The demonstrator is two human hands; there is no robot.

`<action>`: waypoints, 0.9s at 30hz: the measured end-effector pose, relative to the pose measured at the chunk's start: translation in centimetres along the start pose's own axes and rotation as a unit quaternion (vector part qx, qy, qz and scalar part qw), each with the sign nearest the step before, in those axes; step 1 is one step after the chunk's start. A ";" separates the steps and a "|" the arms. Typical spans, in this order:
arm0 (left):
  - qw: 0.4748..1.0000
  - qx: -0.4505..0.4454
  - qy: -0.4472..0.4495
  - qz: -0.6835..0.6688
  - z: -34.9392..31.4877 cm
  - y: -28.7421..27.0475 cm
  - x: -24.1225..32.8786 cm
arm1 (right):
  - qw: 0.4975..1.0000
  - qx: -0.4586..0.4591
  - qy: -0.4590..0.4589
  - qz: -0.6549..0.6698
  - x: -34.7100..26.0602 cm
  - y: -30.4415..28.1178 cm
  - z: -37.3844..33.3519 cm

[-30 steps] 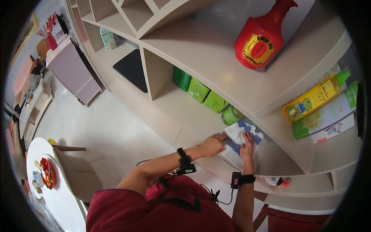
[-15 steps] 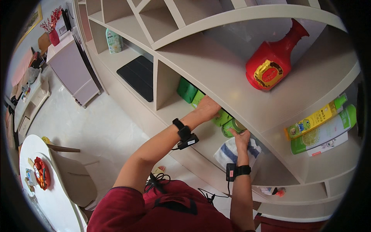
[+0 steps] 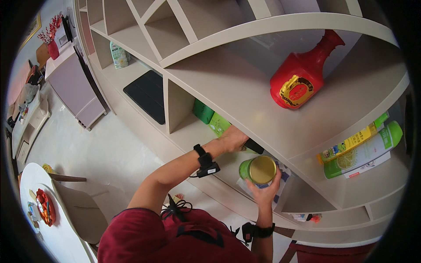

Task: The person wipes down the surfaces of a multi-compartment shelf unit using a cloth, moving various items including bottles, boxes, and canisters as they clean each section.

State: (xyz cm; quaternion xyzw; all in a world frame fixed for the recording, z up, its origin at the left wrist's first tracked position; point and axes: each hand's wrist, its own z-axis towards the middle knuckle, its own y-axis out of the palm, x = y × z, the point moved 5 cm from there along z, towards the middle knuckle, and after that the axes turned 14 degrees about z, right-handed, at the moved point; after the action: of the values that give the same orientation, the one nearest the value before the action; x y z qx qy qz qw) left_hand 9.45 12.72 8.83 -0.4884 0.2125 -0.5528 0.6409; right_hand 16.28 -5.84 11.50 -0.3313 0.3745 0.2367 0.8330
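Observation:
My right hand [image 3: 266, 190] grips a green tin [image 3: 245, 168] with a gold lid, tilted so that the lid faces up. Behind it, partly covered, lies a white and blue striped towel [image 3: 284, 177]. My left hand [image 3: 234, 139] reaches into the low shelf compartment, its fingers hidden. A black object [image 3: 254, 146] sticks out beside that hand; whether I hold it does not show. Just left of the hand stand a light green patterned box [image 3: 218, 124] and a dark green box [image 3: 203, 111].
Above the compartment, a shelf board [image 3: 237, 105] carries a red bottle [image 3: 298, 83]. To the right are a yellow bottle [image 3: 351, 142] and a green-capped white bottle [image 3: 366, 151]. A black flat case [image 3: 147, 96] lies in the left compartment. A chair [image 3: 79, 208] and round table [image 3: 33, 175] stand at left.
My right hand has lifted the green tin toward me, and its gold lid now shows fully. The left hand stays in the compartment, and the black object beside it has come into view.

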 end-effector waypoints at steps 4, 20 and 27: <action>0.995 0.051 -0.005 -0.091 -2.2 -3.8 2.0 | 0.996 -0.049 -0.068 0.013 -4.6 -1.4 -1.3; 0.962 0.253 -0.065 -0.082 -11.3 -25.4 3.6 | 0.935 0.068 -0.214 0.275 -21.0 -0.2 9.2; 0.894 0.428 -0.088 -0.099 -11.2 -27.6 1.4 | 0.953 0.079 -0.195 0.218 -21.2 1.7 11.9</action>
State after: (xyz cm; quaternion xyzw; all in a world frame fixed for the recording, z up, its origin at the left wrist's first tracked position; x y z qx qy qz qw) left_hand -13.09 9.53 28.11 -0.2319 -0.1519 -0.6057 0.7458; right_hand 7.86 0.87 33.36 -0.1225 0.2857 0.4424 0.8412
